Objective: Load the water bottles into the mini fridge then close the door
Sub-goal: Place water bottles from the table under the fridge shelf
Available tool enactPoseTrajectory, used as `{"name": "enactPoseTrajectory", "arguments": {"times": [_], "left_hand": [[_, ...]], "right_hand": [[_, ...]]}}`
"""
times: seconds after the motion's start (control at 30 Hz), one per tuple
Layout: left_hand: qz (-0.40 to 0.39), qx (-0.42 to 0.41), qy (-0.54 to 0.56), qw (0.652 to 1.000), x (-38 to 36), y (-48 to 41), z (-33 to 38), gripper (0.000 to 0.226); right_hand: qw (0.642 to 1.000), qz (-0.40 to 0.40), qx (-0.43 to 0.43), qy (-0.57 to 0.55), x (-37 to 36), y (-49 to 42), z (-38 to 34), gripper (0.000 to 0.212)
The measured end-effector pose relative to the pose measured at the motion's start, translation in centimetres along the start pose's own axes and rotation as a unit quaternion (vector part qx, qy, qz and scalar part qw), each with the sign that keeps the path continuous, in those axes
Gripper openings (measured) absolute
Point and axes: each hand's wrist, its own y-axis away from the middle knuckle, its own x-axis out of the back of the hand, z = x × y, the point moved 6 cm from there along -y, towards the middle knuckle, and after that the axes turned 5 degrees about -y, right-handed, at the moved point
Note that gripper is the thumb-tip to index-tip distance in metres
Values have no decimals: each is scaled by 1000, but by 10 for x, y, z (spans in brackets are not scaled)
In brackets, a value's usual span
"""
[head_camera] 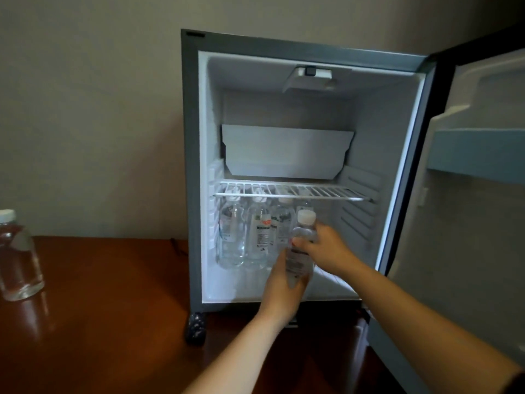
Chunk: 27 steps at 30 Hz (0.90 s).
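The mini fridge (191,166) stands on a wooden table with its door (468,211) swung wide open to the right. Several clear water bottles (233,237) stand on the fridge floor at the left, under the wire shelf (289,191). A clear, white-capped bottle (301,251) is held upright at the fridge's mouth by both hands. My left hand (284,285) grips its lower body. My right hand (329,248) grips its upper part below the cap. One more water bottle (17,257) stands on the table at the far left.
A white compartment (284,152) sits at the back above the wire shelf. The fridge floor to the right of the bottles is bare. A beige wall rises behind the brown table (113,308). A dark cable (176,245) lies behind the fridge's left side.
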Motion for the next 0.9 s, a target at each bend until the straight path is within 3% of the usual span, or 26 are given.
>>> {"name": "enactPoseTrajectory", "arguments": {"times": [0.23, 0.9], "left_hand": [[-61, -26, -32, 997, -32, 0, -11, 79], [-74, -26, -199, 977, -64, -56, -23, 82]], "right_hand": [[997, 49, -60, 8, 13, -20, 19, 41], [998, 42, -49, 8, 8, -89, 37, 37]]}}
